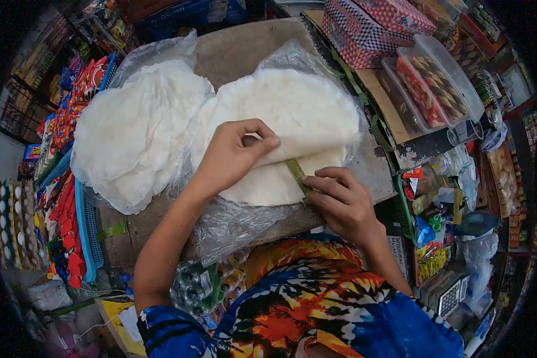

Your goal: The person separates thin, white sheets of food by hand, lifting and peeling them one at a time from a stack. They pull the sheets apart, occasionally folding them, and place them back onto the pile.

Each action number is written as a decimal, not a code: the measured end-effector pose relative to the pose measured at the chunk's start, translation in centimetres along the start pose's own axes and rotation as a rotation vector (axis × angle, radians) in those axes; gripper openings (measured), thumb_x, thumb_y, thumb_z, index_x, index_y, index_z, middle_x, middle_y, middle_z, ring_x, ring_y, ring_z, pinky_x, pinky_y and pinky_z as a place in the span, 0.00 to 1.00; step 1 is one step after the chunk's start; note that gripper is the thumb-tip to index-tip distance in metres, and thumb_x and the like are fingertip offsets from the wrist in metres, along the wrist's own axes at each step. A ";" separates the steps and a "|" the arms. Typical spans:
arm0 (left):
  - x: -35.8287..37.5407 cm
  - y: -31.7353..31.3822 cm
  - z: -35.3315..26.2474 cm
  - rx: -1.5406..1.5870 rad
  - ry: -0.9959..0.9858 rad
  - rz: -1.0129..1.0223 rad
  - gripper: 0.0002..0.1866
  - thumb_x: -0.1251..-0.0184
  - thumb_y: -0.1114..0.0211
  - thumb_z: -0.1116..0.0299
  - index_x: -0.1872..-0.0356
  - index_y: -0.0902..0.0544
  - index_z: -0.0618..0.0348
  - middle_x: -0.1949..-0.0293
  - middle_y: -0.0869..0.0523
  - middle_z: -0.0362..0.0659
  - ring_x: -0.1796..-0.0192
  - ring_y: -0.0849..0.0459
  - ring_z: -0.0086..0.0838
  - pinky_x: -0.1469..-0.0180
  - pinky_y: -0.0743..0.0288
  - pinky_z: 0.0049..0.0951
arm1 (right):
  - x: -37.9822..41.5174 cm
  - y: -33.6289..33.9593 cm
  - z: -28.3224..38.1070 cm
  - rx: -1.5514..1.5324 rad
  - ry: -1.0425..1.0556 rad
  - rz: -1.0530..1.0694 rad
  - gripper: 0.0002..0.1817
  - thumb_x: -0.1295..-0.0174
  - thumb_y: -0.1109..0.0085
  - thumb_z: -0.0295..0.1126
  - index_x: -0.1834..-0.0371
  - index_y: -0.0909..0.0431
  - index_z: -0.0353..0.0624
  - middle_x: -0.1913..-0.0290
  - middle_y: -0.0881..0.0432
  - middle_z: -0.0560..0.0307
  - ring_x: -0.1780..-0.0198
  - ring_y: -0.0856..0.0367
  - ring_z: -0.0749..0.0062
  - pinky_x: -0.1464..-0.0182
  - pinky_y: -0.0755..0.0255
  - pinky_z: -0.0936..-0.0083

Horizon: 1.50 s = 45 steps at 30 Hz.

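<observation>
The thumb and forefinger of my left hand pinch the raised near edge of the top white sheet, while my right hand grips the lower end of a narrow green strip between thumb and fingers. The strip lies over the lower white sheet; the top one hides its far end, and my left hand and wrist block part of the stack. Crumpled clear plastic spreads beneath, on the worn board. Just left sits another pile of white sheets, near a blue basket. Farther right stand lidded plastic containers and a checkered bag.
</observation>
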State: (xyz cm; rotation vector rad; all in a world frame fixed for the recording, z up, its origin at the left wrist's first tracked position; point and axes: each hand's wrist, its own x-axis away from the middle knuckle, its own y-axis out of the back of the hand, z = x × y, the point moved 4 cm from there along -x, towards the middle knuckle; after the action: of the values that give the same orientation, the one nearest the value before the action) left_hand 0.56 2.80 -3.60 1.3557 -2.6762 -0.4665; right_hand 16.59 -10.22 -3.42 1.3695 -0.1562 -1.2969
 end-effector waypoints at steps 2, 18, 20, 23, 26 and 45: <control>-0.2 1.8 0.3 0.017 0.067 -0.137 0.07 0.37 0.35 0.66 0.69 0.17 0.59 0.74 0.21 0.31 0.73 0.29 0.11 0.71 0.37 0.16 | 0.1 0.1 -0.4 -0.040 -0.002 0.054 0.13 0.58 0.38 0.24 0.65 0.21 0.40 0.58 0.19 0.54 0.56 0.20 0.56 0.58 0.22 0.67; -0.1 5.7 -1.2 0.322 -0.015 -0.169 0.06 0.35 0.37 0.66 0.67 0.22 0.56 0.67 0.24 0.30 0.65 0.29 0.13 0.63 0.35 0.18 | -2.4 5.7 -3.3 0.339 -0.332 -0.345 0.11 0.45 0.44 0.21 0.58 0.19 0.40 0.58 0.19 0.52 0.57 0.20 0.56 0.50 0.28 0.69; -0.2 4.8 -1.4 0.290 -0.068 -0.143 0.06 0.36 0.37 0.66 0.67 0.23 0.55 0.68 0.25 0.29 0.69 0.32 0.10 0.68 0.41 0.15 | -3.0 4.2 -3.1 0.038 -0.390 -0.271 0.11 0.43 0.44 0.23 0.56 0.20 0.39 0.55 0.19 0.52 0.55 0.20 0.57 0.49 0.28 0.71; 0.0 3.5 -2.2 0.244 -0.131 -0.088 0.06 0.36 0.37 0.67 0.67 0.22 0.57 0.65 0.21 0.32 0.66 0.28 0.12 0.66 0.37 0.14 | -3.8 0.6 -3.1 -0.626 -0.584 -0.162 0.12 0.38 0.45 0.26 0.51 0.22 0.37 0.51 0.19 0.51 0.52 0.20 0.62 0.48 0.28 0.73; 0.0 2.5 -1.9 0.197 -0.128 0.046 0.08 0.35 0.38 0.71 0.62 0.19 0.66 0.57 0.16 0.41 0.56 0.22 0.21 0.49 0.30 0.22 | -3.9 -1.9 -3.5 -1.158 -0.749 -0.153 0.15 0.33 0.47 0.30 0.47 0.27 0.34 0.50 0.20 0.49 0.51 0.20 0.66 0.48 0.26 0.74; 1.1 -1.5 -2.4 -0.359 -0.427 0.241 0.07 0.42 0.35 0.74 0.63 0.19 0.64 0.61 0.16 0.46 0.59 0.18 0.36 0.54 0.25 0.31 | 1.3 0.1 -5.8 -1.214 -1.088 -0.308 0.19 0.34 0.46 0.40 0.62 0.25 0.30 0.69 0.18 0.48 0.71 0.15 0.65 0.68 0.18 0.73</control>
State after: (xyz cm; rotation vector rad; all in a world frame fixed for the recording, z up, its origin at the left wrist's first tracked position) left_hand 1.68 0.56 -1.84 0.8993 -2.8227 -1.2530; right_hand 21.40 -7.70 -5.82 -0.4141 0.1210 -1.7953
